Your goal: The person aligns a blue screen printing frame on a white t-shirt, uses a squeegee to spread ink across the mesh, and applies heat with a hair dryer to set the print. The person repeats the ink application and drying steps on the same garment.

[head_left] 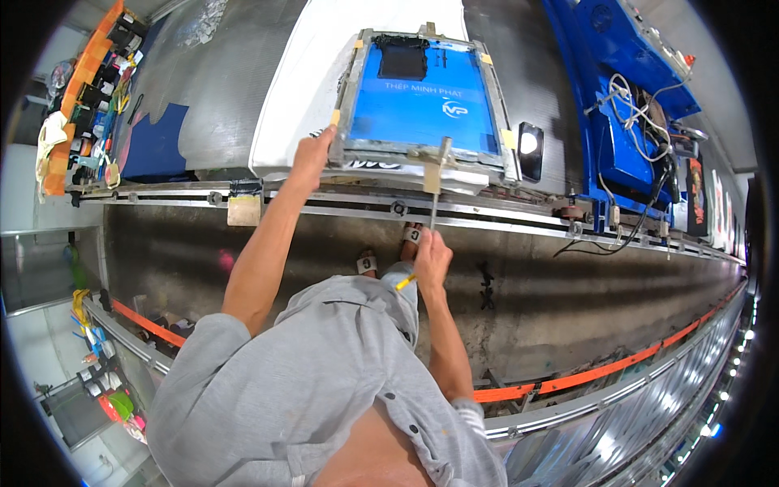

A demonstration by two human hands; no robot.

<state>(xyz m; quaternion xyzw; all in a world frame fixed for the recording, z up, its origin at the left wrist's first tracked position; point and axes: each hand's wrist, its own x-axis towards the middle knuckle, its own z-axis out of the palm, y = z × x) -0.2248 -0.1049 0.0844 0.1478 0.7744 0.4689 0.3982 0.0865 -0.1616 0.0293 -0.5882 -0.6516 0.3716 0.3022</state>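
Left hand: the left hand (310, 159) is curled up, with its fingertips at the low left corner of the screen; it looks like it has hold of the rim, but the underside is hidden.
Right hand: the right hand (433, 256) is closed around a thin stick (436, 213); a yellow end pokes out below the fist.
Screen: the blue screen (414, 126) is at the top middle of the picture, in a gray rim, with a black patch (403, 61) near its top; it is close to square.
Which way: the screen is straight up from the right hand, and up and right from the left hand; the left hand is nearer; the stick's long way runs up toward the screen's low edge; I cannot tell if they are joined.
Bench: a white cloth (300, 73) lies on the bench (227, 81), under the screen; a phone (530, 152) is just right of the screen.
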